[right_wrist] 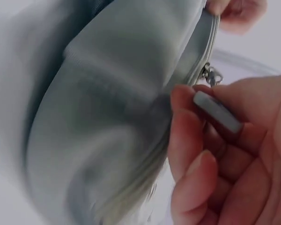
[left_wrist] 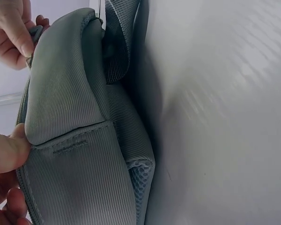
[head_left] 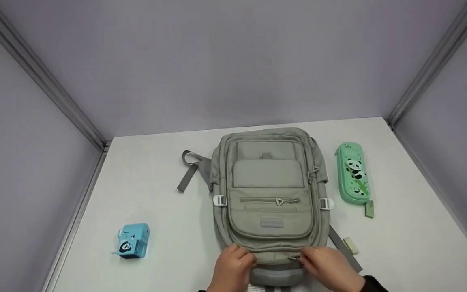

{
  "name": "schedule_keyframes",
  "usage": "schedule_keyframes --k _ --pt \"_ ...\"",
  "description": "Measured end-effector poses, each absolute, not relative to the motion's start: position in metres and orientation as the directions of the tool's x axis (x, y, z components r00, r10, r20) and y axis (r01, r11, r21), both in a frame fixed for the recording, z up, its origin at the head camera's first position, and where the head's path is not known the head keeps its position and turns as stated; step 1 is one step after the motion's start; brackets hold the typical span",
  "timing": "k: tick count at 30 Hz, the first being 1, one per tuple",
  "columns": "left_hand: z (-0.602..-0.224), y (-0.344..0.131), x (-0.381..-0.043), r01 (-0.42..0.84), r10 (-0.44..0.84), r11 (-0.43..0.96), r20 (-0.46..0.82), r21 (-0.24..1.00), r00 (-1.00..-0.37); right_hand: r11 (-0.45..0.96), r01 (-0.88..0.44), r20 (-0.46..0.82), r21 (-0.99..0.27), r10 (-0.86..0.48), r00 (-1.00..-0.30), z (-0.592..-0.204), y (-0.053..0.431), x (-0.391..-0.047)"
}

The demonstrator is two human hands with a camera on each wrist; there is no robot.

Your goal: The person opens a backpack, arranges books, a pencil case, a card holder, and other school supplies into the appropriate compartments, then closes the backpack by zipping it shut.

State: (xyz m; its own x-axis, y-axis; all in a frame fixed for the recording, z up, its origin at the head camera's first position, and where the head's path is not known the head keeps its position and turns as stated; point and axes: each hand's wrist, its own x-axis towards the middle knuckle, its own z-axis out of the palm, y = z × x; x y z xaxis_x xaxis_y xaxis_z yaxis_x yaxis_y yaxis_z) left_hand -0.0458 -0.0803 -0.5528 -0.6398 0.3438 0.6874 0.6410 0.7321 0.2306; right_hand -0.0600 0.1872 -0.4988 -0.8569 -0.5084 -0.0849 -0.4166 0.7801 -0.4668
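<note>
A grey-green backpack [head_left: 268, 174] lies front side up, its near end between the two hands. My left hand [head_left: 231, 267] pinches the fabric edge beside the zipper at that end, as the left wrist view shows with the thumb [left_wrist: 7, 150] on the seam. With thumb and fingers, my right hand [head_left: 330, 265] holds a grey zipper pull [right_wrist: 218, 112]. The metal zipper slider [right_wrist: 208, 72] sits just beyond those fingers on the zipper track. Part of the bag is blurred in the right wrist view, and its inside is hidden.
A blue panda pencil sharpener [head_left: 133, 241] stands at the left. To the right lie a green panda pencil case [head_left: 353, 173] and a small pale yellow-green block [head_left: 350, 245] beside a grey strap [head_left: 345, 249]. Another strap [head_left: 189, 174] extends left. Panels surround the white table [head_left: 168, 227].
</note>
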Motion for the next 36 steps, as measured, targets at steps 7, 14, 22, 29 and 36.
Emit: schedule_keyframes --k 7,14,22,29,36 --pt "-0.553 -0.082 -0.043 0.635 0.323 0.735 0.701 0.236 -0.635 0.820 -0.352 -0.102 -0.452 -0.439 -0.893 -0.496 0.209 -0.068" --pt "-0.554 -0.086 -0.041 0.642 0.325 0.730 0.708 0.234 -0.627 0.825 -0.356 -0.077 -0.439 -0.429 -0.900 -0.495 0.220 -0.074" --pt "-0.555 -0.091 -0.040 0.639 0.329 0.737 0.709 0.220 -0.624 0.847 -0.298 -0.119 -0.440 -0.384 -0.916 -0.496 0.230 -0.081" --pt "-0.556 -0.093 -0.039 0.646 0.303 0.725 0.731 0.240 -0.612 0.861 -0.262 -0.128 -0.435 -0.348 -0.929 -0.498 0.237 -0.086" --pt "-0.557 -0.097 -0.039 0.640 0.297 0.734 0.739 0.228 -0.605 0.883 -0.231 -0.123 -0.407 -0.304 -0.945 -0.500 0.252 -0.095"
